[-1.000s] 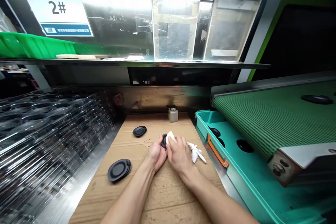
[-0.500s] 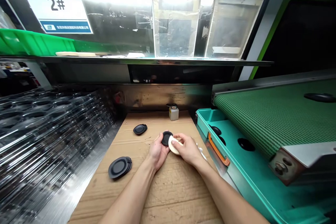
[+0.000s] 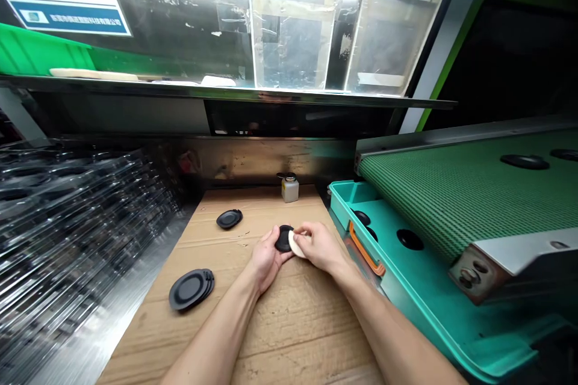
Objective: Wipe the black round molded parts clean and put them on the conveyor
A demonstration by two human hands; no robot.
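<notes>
So my left hand (image 3: 265,255) has a black disc (image 3: 283,239) cradled in it, thumb up along the near-left edge and fingers tucked underneath. I'd guess that's so the top face stays free. My right hand (image 3: 318,245) has a white pad (image 3: 297,246) pinched thin between thumb and fingers, and the pad overlaps the disc's right edge. Can't tell whether it's really pressing down or just resting there. Holding the pad by one side probably keeps my fingertips off the disc.

The disc itself is roundish, dark and fairly matte, held above the middle of the cardboard (image 3: 289,328), tipped a bit so its face is towards me. Too small to make out any marks on it.

Going outward: a small bottle (image 3: 289,189) stands at the back of the cardboard, I reckon to be reachable but out of elbow range. Left of my hands there's a fanned stack of similar plates (image 3: 190,290) close in, and another plate or small pile (image 3: 229,218) further back. To my right is a teal bin (image 3: 409,296) with dark round pieces inside, partly under the end of a green belt (image 3: 451,186), which seems a sensible spot for catching stuff.
</notes>
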